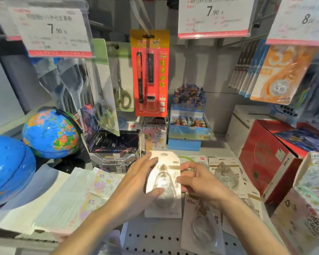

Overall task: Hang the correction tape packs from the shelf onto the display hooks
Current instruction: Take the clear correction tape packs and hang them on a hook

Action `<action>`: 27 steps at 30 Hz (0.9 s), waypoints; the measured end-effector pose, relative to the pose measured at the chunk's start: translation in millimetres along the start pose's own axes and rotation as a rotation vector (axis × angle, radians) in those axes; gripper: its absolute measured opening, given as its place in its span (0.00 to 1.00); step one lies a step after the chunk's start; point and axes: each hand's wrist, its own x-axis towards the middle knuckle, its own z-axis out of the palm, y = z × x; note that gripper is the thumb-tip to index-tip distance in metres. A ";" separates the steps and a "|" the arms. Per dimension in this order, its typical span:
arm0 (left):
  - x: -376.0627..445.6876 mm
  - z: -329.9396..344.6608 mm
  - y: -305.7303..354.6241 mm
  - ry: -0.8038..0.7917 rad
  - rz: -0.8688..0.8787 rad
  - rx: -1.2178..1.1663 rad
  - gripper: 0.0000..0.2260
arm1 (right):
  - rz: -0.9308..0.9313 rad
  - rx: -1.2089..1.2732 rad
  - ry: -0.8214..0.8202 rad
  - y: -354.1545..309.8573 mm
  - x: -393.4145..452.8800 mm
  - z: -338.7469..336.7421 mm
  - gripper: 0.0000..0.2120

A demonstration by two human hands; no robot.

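Note:
A white correction tape pack (165, 173) with a clear blister is lifted slightly above the shelf, its hang hole pointing away from me. My left hand (136, 183) grips its left edge, thumb on the blister. My right hand (197, 181) pinches its right edge. More correction tape packs lie flat on the shelf: one (226, 173) to the right of my right hand and another (201, 225) under my right wrist. A display hook (140, 19) above carries an orange pen pack (149, 74).
Two globes (52, 133) sit at the left. Card boxes (114, 151) and a blue display box (189, 126) stand behind the packs. A red box (265, 155) is at the right. Hanging scissors packs (122, 89), orange tape packs (276, 76) and price tags (214, 15) are above.

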 end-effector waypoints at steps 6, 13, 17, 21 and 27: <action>17.2 -6.4 22.1 0.091 -0.160 -0.534 0.37 | -0.192 0.168 0.020 -24.1 -9.5 -13.1 0.13; 16.8 5.5 33.6 0.046 -0.215 -0.736 0.16 | -0.295 -0.046 0.156 -22.7 -25.6 -26.6 0.06; 23.5 10.5 38.1 -0.008 -0.218 -0.740 0.14 | -0.369 -0.501 0.468 -0.1 -37.1 -59.9 0.06; 31.2 19.2 43.5 -0.089 -0.233 -0.700 0.14 | -0.278 -0.898 0.639 25.3 -47.3 -84.7 0.13; 37.6 31.6 44.3 -0.112 -0.268 -0.663 0.14 | 0.050 -0.975 0.587 40.6 -41.5 -80.2 0.32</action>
